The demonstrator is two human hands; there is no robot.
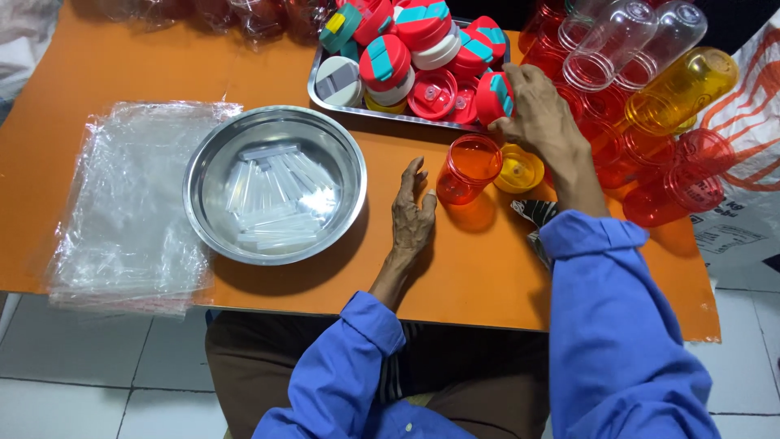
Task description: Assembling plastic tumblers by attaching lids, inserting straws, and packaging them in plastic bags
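Note:
My right hand (543, 114) reaches to the near edge of a metal tray (318, 88) and grips a red lid with a teal flap (494, 96). The tray is heaped with several red, teal, white and yellow lids. My left hand (411, 213) rests flat on the orange table (479, 268), fingers apart, holding nothing. Just right of its fingertips stands an open red transparent bottle (469, 168). A yellow lid (520, 168) lies upside down beside that bottle, below my right hand.
A round steel bowl (203, 175) holding several clear plastic straws sits left of my left hand. A stack of clear plastic bags (130, 207) lies at the table's left. Red, clear and yellow bottles (658, 97) are piled on their sides at the right.

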